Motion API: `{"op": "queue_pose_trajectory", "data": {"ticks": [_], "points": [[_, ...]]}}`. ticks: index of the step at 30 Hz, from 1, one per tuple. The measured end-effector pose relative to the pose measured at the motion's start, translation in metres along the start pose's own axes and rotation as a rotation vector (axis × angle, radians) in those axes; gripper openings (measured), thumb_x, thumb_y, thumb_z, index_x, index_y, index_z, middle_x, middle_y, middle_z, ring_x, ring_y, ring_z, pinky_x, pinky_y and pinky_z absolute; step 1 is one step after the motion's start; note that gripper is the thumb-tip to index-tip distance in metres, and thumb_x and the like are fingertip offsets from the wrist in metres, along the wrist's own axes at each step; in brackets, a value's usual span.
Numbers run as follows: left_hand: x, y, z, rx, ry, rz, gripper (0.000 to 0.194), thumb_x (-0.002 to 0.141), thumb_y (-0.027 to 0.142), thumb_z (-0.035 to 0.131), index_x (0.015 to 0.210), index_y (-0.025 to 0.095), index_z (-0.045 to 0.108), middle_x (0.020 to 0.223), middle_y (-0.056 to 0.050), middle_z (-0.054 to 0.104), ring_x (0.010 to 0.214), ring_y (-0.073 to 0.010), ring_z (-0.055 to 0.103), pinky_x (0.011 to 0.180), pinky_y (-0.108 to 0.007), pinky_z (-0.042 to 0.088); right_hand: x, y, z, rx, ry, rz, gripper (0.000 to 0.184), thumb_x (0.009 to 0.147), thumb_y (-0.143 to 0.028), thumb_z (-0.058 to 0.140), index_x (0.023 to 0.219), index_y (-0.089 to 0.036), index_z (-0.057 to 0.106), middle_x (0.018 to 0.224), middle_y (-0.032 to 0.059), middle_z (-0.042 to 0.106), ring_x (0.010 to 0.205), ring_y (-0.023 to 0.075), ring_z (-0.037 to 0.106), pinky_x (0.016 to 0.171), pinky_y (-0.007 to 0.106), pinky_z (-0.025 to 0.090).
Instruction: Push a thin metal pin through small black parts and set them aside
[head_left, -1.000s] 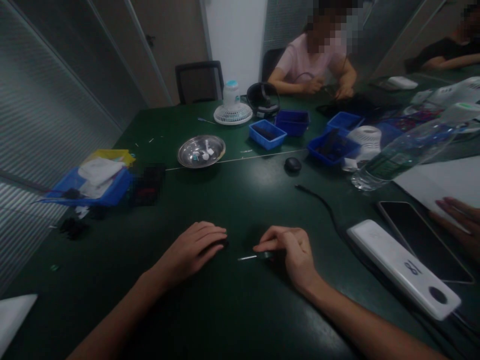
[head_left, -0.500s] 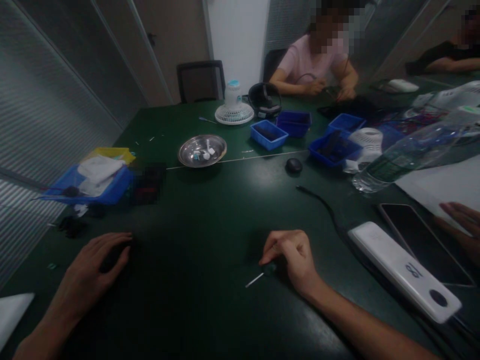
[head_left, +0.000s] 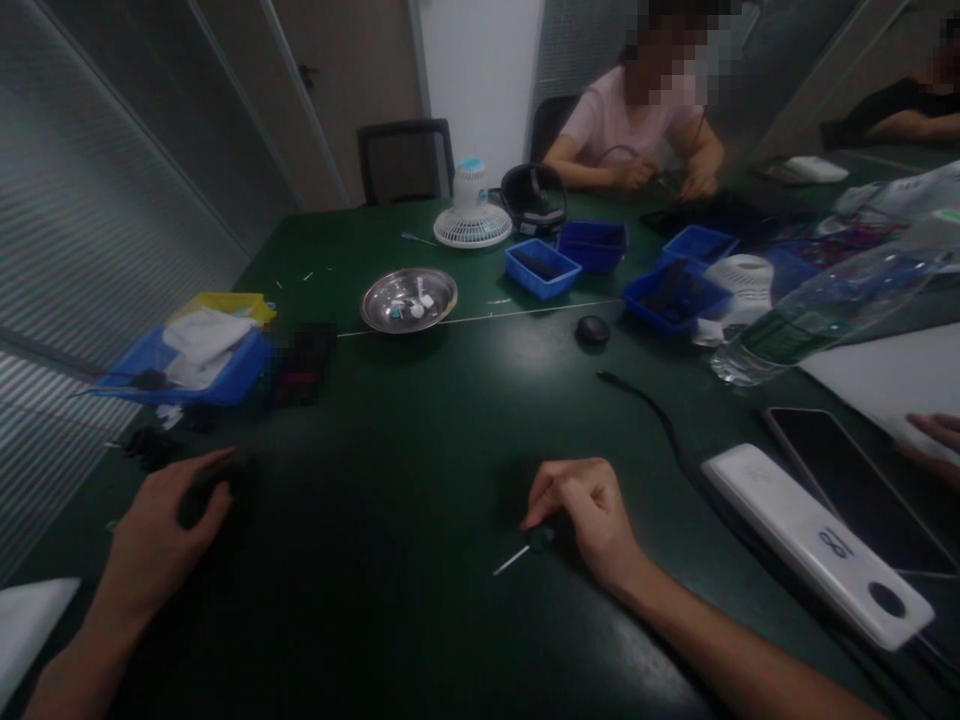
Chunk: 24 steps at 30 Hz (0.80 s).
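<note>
My right hand (head_left: 581, 515) rests on the dark green table, its fingers closed round a small screwdriver (head_left: 514, 558). The thin metal shaft points down and to the left; most of the dark handle is hidden in the fist. On the left side, my left hand (head_left: 161, 535) hovers at or just over the tabletop with thumb and fingers apart. A dark patch lies between them, and I cannot tell it from shadow. Nearest to that hand are some small black parts (head_left: 150, 447) by the table's left edge.
A blue tray (head_left: 244, 375) with white cloth stands at left. Further back are a steel bowl (head_left: 375, 315) of small parts, a white fan (head_left: 472, 225) and blue bins (head_left: 544, 280). To the right lie a power strip (head_left: 795, 530), phone (head_left: 847, 470) and bottle (head_left: 795, 320). Other people sit there.
My left hand has drawn back to the left, and its thumb and fingers are spread wider. The right hand with the screwdriver has hardly moved. The view has shifted slightly.
</note>
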<state>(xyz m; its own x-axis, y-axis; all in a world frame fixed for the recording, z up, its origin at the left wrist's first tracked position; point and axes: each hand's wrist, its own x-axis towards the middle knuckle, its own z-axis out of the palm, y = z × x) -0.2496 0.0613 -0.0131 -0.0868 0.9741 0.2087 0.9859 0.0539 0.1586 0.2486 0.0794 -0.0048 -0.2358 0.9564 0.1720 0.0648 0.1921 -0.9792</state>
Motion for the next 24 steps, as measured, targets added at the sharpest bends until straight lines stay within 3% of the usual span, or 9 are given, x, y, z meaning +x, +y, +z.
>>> {"op": "queue_pose_trajectory", "data": {"ticks": [4,16,24], "points": [[0.0,0.004,-0.006,-0.04,-0.039,-0.028,0.047,0.096,0.045,0.05,0.137,0.023,0.054,0.136,-0.01,0.061,0.123,-0.0315,0.062,0.113,-0.051,0.047,0.0,-0.001,0.0,-0.013,-0.027,-0.018,0.046,0.092,-0.02,0.047,0.062,-0.018,0.082,0.061,0.0058,0.07,0.054,0.0142,0.062,0.054,0.026,0.043],[-0.004,0.009,-0.011,-0.092,-0.003,0.016,0.042,0.097,0.045,0.054,0.134,0.026,0.056,0.129,-0.006,0.061,0.112,-0.0268,0.065,0.108,-0.044,0.05,0.0,-0.001,0.0,-0.023,-0.032,-0.025,0.046,0.092,-0.02,0.047,0.062,-0.018,0.081,0.06,0.0053,0.07,0.054,0.0145,0.062,0.055,0.026,0.044],[-0.005,-0.004,-0.007,-0.126,-0.036,-0.163,0.051,0.093,0.052,0.061,0.138,0.029,0.058,0.132,-0.001,0.07,0.116,-0.0272,0.07,0.108,-0.042,0.053,0.001,-0.002,0.001,-0.039,-0.035,-0.028,0.043,0.092,-0.02,0.049,0.067,-0.018,0.084,0.067,0.0063,0.073,0.058,0.0155,0.064,0.055,0.026,0.043]]}}
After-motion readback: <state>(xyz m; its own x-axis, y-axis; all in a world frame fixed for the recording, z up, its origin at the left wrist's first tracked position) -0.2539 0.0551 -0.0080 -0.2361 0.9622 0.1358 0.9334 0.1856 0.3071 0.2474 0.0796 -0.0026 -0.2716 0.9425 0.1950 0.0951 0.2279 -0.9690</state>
